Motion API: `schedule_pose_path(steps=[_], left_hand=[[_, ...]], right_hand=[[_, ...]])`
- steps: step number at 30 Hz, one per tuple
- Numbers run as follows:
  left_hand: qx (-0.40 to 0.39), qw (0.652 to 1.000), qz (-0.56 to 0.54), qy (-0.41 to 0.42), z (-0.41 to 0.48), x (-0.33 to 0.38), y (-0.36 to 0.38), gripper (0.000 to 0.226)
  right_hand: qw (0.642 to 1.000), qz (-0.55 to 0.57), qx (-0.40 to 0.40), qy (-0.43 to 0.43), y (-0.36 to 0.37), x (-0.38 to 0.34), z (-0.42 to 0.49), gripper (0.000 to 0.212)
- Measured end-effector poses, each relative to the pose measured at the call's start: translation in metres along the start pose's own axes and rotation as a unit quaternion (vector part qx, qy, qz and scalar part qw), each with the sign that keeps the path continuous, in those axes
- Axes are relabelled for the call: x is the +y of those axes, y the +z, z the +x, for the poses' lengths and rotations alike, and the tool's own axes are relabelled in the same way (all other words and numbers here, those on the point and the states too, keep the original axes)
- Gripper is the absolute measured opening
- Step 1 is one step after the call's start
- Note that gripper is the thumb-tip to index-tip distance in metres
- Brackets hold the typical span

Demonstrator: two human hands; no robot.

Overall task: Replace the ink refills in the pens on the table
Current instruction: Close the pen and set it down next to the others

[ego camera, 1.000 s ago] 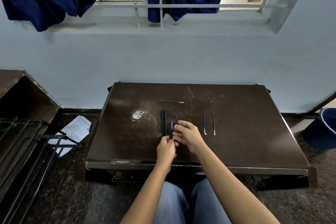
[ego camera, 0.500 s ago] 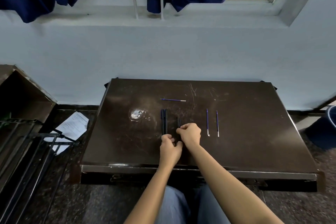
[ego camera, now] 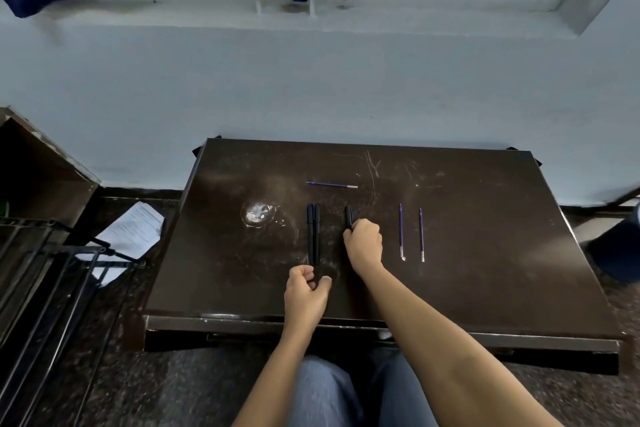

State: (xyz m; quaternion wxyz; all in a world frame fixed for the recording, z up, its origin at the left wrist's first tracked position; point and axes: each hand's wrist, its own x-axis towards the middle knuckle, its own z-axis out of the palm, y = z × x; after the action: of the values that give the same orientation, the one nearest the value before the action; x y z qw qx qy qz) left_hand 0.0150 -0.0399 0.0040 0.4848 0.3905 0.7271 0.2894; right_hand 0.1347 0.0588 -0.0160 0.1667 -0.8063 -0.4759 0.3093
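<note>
Two black pens [ego camera: 313,234] lie side by side on the dark brown table [ego camera: 485,270]. My right hand [ego camera: 363,244] is shut on a third black pen [ego camera: 348,217], whose far end sticks out above my fist. My left hand [ego camera: 306,289] rests near the table's front, just below the two pens, fingers curled; whether it holds a small part is unclear. Two blue refills [ego camera: 411,232] lie parallel to the right of my right hand. Another blue refill [ego camera: 332,185] lies crosswise farther back.
A shiny smudge [ego camera: 258,213] marks the table left of the pens. On the floor to the left are papers [ego camera: 133,232] and a black metal rack [ego camera: 41,270]. A dark bin [ego camera: 620,246] stands at the right. The wall is close behind the table.
My hands have come apart: the right one moved the pen away from me and to the right, the left one drew back toward the front edge near the two pens.
</note>
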Motion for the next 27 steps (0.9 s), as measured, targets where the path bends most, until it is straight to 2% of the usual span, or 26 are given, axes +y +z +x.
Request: schedule_pose_path(steps=[8, 11, 14, 19, 23, 27], left_hand=[[-0.010, 1.000, -0.003, -0.002, 0.000, 0.003, 0.001, 0.037], [-0.014, 1.000, -0.003, -0.005, -0.001, 0.001, -0.001, 0.034], [-0.015, 1.000, -0.008, -0.020, -0.003, 0.001, -0.001, 0.035], [-0.007, 0.999, -0.022, -0.033, -0.005, -0.003, -0.005, 0.033], [-0.002, 0.999, -0.026, -0.034, -0.006, -0.008, -0.010, 0.034], [-0.002, 0.999, -0.032, -0.039, -0.006, -0.008, -0.013, 0.032]], right_hand=[[0.999, -0.037, 0.003, -0.030, -0.002, 0.002, 0.000, 0.019], [0.996, -0.036, 0.039, -0.074, 0.001, -0.005, -0.010, 0.025], [0.993, -0.019, 0.010, -0.120, 0.012, -0.018, -0.020, 0.022], [0.993, -0.039, -0.075, -0.080, 0.024, -0.032, -0.028, 0.020], [0.993, -0.058, -0.090, -0.044, 0.027, -0.031, -0.033, 0.022], [0.992, -0.059, -0.107, -0.036, 0.024, -0.025, -0.036, 0.015]])
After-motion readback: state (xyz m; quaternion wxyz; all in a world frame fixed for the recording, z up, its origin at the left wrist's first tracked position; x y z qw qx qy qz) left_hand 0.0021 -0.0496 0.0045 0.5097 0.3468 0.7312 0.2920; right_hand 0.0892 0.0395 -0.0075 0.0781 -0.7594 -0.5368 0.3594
